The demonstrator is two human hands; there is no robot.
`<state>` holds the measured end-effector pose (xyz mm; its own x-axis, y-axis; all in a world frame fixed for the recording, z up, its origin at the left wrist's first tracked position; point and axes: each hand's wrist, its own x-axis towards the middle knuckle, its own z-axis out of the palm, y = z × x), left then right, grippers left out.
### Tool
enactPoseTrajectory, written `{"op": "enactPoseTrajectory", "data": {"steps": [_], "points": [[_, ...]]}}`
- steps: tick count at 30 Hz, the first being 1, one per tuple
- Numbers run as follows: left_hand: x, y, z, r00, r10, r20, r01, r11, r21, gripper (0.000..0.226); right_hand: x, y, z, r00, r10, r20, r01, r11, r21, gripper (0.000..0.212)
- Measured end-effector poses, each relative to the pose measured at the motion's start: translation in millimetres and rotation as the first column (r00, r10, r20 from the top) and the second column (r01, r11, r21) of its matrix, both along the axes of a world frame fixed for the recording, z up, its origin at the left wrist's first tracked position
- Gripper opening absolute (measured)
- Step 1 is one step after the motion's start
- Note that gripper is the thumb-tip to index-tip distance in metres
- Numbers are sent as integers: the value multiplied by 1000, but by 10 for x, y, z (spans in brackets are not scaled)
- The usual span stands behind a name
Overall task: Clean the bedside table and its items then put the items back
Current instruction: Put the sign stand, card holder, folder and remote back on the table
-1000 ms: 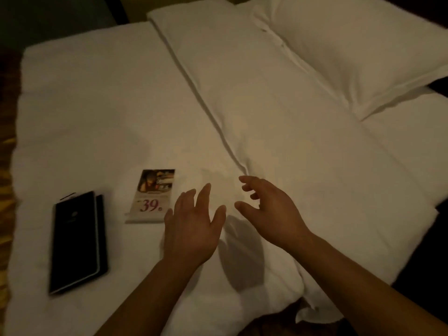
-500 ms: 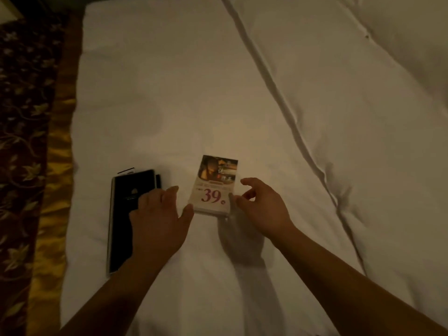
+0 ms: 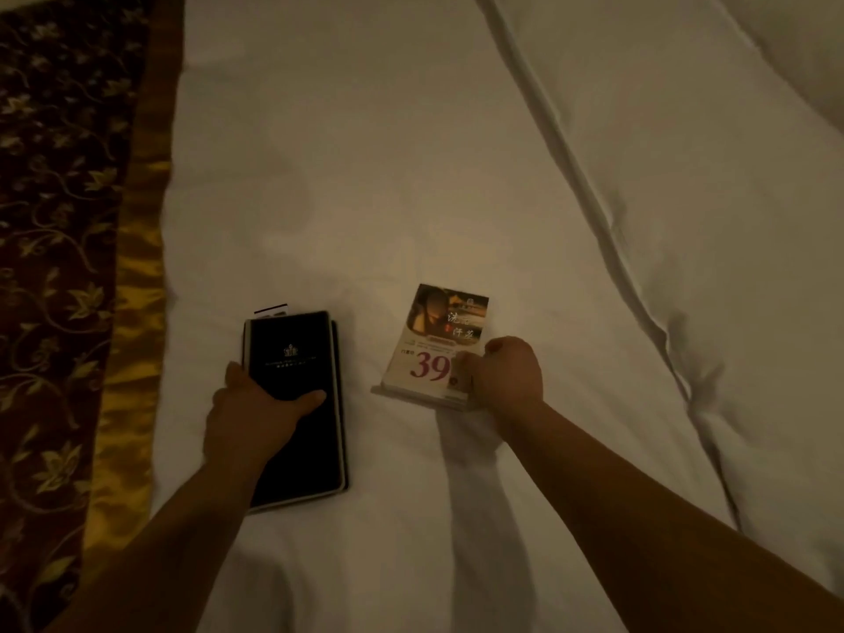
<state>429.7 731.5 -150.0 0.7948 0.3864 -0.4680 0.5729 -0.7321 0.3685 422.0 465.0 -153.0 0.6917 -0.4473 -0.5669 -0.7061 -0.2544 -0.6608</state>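
Note:
A black folder [image 3: 294, 358] with a small gold crest lies flat on the white bed cover [image 3: 411, 175], a white slip sticking out at its top. My left hand [image 3: 249, 415] grips its left edge, thumb across the cover. To its right lies a small card stand [image 3: 438, 344] with a photo and a red "39". My right hand [image 3: 504, 374] is closed on the stand's lower right corner. The bedside table is out of view.
A dark patterned bed runner with a gold border [image 3: 68, 267] runs down the left side. A long fold in the duvet [image 3: 616, 221] crosses the right part of the bed.
The view swung left and down. Both hands moved from open above the bed onto the items: the left took hold of the black folder, the right closed on the card stand.

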Motion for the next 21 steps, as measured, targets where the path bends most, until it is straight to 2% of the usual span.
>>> {"op": "enactPoseTrajectory", "data": {"steps": [3,5,14,19,21], "points": [[23,24,-38,1000,-12,-13,12,999,-46,124,-18,2,100,990,-135,27,124,958,259,20],[48,27,-28,1000,-2,-1,2,996,-92,121,-70,14,193,986,-158,49,127,915,383,14],[-79,-299,160,987,53,153,-13,967,-254,97,-465,-389,596,953,-169,253,79,940,332,14],[-391,-822,380,975,48,217,62,880,-471,99,-866,-898,787,915,-240,324,118,927,356,15],[-535,-1116,464,976,12,217,104,851,-515,90,-1057,-1133,857,892,-283,351,148,919,366,15]]}}
